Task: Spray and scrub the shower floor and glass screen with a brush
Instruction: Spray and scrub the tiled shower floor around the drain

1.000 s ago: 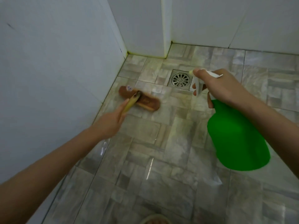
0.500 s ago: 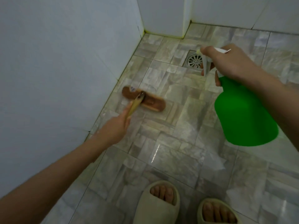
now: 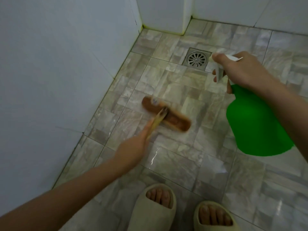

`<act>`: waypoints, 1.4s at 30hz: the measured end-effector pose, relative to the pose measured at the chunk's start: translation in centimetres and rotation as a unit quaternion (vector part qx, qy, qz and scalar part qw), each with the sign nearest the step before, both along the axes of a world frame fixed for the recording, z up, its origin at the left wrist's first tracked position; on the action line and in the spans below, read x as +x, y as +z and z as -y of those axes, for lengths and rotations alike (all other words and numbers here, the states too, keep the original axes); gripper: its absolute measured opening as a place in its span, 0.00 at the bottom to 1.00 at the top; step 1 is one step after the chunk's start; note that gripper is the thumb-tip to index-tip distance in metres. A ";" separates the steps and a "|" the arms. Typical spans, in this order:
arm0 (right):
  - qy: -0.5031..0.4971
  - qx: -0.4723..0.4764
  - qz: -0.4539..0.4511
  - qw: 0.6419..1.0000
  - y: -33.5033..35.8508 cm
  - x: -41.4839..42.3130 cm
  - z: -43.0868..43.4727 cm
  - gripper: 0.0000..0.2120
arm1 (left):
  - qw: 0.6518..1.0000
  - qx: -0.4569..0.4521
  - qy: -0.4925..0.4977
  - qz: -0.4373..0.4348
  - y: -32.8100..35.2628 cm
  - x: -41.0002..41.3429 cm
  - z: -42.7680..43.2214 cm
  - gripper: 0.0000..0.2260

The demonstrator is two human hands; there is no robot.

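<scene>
Now my left hand (image 3: 131, 150) grips the brush (image 3: 173, 120) by its handle, the head flat on the wet floor (image 3: 175, 164) at one o'clock from my fingers (image 3: 147, 130), long axis running ten to four. My right hand (image 3: 241, 70), at three o'clock, holds the green spray bottle (image 3: 255, 124), fingers round the trigger; white wall (image 3: 58, 72) at nine.

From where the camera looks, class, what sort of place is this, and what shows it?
Most likely a shower or bathroom corner: a round metal drain set in the floor tiles, white tiled walls, and the left hand gripping a scrubbing brush.
</scene>
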State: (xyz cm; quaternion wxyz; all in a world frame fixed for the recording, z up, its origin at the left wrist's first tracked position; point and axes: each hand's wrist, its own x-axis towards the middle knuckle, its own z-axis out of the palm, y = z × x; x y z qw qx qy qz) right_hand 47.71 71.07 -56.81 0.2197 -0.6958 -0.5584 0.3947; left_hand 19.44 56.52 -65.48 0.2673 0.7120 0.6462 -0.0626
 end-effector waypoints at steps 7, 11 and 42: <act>-0.031 -0.010 -0.010 0.999 0.4 2.1 -0.3 0.30 | 0.999 -0.016 0.034 0.020 -0.8 3.7 -1.2 0.30; -0.030 -0.006 0.022 0.999 0.3 3.9 0.3 0.31 | 0.993 -0.119 0.021 0.002 0.1 4.7 6.0 0.34; -0.078 -0.031 0.024 0.996 1.1 6.8 0.9 0.27 | 0.998 -0.005 0.017 0.053 -1.5 13.5 -8.0 0.30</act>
